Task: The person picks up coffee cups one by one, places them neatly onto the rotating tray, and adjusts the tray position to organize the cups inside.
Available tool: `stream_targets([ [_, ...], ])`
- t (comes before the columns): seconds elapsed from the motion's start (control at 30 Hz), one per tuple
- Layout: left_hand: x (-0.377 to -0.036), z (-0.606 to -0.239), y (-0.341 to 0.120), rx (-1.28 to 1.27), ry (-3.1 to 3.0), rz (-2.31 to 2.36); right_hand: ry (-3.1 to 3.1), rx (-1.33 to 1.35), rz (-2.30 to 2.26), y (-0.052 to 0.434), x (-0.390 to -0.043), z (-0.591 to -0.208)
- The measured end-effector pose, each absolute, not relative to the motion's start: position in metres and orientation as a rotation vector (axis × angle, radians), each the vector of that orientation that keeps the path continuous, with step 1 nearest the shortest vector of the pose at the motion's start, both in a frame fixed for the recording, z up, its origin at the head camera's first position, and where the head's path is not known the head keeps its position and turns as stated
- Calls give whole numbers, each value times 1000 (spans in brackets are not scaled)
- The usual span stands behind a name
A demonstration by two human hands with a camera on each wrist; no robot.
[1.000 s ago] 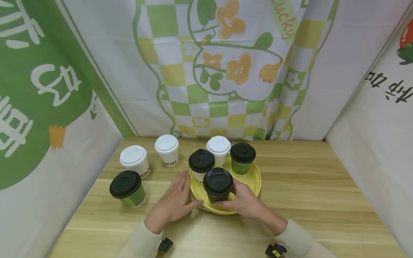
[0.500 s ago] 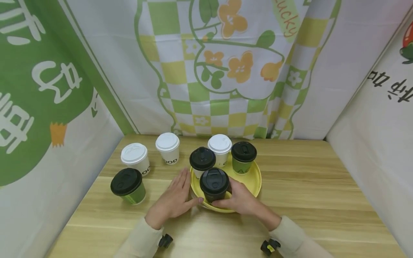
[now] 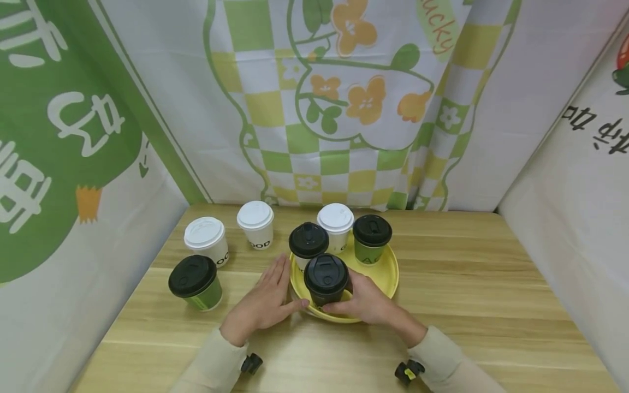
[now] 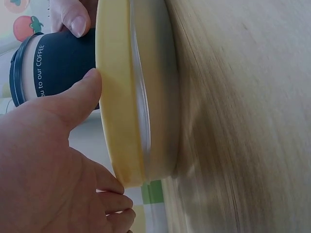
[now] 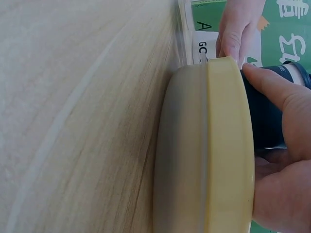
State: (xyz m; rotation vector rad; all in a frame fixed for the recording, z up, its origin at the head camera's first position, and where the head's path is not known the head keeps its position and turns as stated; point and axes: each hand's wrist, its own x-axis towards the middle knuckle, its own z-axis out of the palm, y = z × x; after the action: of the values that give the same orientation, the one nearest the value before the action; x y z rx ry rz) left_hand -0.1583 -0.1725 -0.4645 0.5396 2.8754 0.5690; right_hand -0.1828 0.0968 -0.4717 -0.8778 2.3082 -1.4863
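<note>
You work at a pale wooden table (image 3: 467, 284) enclosed by green-and-white printed cloth walls (image 3: 344, 109). A round yellow plastic tray (image 3: 385, 273) sits at the table's centre and carries four lidded paper cups: a white-lidded white cup (image 3: 336, 225) and a black-lidded green cup (image 3: 371, 243) at the far side, a black-lidded white cup (image 3: 308, 244) left of centre, and a black-lidded dark cup (image 3: 326, 278) at the near edge. Your right hand (image 3: 369, 303) grips that dark cup, fingers and thumb curled round its wall. Your left hand (image 3: 262, 307) lies flat and open on the table, thumb touching the tray's near-left rim, holding nothing.

Three cups stand off the tray to the left: two white-lidded white cups (image 3: 205, 240) (image 3: 255, 222) and one black-lidded green cup (image 3: 194, 283). Judged from this layout, loading is a little over half done; those three are left.
</note>
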Motion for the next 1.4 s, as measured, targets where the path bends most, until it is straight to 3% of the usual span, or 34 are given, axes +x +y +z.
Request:
stream_targets([
  [0.5,-161,-463,-172,560,2869,574,2433,-826,-1346,108,-183,-466],
  [1.07,-161,-466,-175,582,2887,600,2775,-718,-845,179,-161,-420],
  [1.4,-163,-462,-174,571,2852,565,2792,-795,-864,213,-184,-447],
])
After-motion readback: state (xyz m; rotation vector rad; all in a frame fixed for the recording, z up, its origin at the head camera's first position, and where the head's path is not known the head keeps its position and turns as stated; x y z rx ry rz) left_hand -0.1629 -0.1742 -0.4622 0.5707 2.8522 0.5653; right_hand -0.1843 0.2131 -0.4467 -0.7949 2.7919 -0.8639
